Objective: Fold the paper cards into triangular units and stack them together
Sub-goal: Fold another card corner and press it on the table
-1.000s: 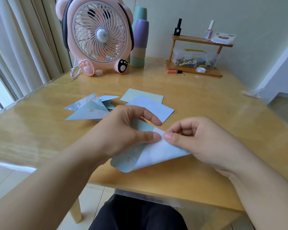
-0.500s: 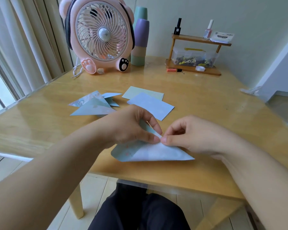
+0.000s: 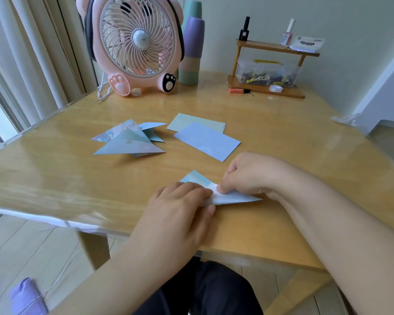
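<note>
head view | your left hand (image 3: pixel 180 205) lies flat pressing the half-folded card (image 3: pixel 232 197) down near the surface's (image 3: pixel 55 178) front edge | your right hand (image 3: pixel 248 173) pinches its top fold | folded triangles (image 3: pixel 127 142) further back

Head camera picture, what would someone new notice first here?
Probably the two hands at the table's near edge, left hand pressing and right hand pinching a half-folded blue card. Next, the pink bear-shaped fan at the back left, and folded triangles lying mid-table.
</note>
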The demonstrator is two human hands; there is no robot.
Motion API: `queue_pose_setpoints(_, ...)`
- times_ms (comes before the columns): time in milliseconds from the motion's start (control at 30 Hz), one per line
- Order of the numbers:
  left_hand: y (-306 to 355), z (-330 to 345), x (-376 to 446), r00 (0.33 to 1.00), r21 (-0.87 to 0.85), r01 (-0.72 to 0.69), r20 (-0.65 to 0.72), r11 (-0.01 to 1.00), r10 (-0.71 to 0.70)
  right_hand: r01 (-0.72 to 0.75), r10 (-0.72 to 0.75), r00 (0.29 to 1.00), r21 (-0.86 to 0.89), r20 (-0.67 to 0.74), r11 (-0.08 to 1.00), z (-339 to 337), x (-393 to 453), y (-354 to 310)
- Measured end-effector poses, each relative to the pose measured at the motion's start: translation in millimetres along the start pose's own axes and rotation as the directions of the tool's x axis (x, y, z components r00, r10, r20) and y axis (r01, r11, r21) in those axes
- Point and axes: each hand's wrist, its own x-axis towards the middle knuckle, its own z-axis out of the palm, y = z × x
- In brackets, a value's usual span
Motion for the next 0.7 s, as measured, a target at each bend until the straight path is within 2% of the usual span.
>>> queue_pose_setpoints(200, -3.6, 8.1, 3.2, 0.999, 0.013, 0.024, -0.04, 1.0, -0.023, -0.001, 0.002, 1.0, -0.182, 0.006, 0.983, -1.7, -2.2, -4.5)
queue_pose_setpoints(267, -2.7, 8.9, 3.8, 0.998, 0.002, 0.027, -0.05, 1.0, -0.026, 0.055, -0.06, 0.998, -0.196, -0.018, 0.979, -1.7, -8.3, 0.9)
queue_pose_setpoints(300, -3.0, 9.0, 4.1, 0.998, -0.006, 0.026, -0.055, 1.0, -0.026, 0.097, -0.109, 0.991, -0.145, -0.072, 0.985, -1.6, -13.8, 5.4)
queue_pose_setpoints(367, -4.1, 9.2, 4.3, 0.998, -0.014, 0.027, -0.063, 1.0, -0.028, 0.227, -0.214, 0.955, 0.043, -0.206, 0.973, 0.3, -28.9, 16.3)
queue_pose_setpoints(400, -4.4, 9.3, 4.2, 0.997, -0.009, 0.027, -0.065, 1.0, -0.028, 0.306, -0.279, 0.925, 0.069, -0.256, 0.95, 3.3, -37.6, 21.8)
queue_pose_setpoints(533, -3.3, 10.9, 3.3, 0.997, 0.032, 0.007, -0.074, 0.999, -0.005, 0.47, -0.463, 0.846, -0.04, -0.265, 0.882, 31.0, -61.8, 39.5)
queue_pose_setpoints(700, -1.6, 12.3, 4.6, 0.996, 0.029, 0.037, -0.084, 0.999, -0.034, 0.522, -0.52, 0.745, -0.119, -0.418, 0.844, 56.6, -64.6, 56.3)
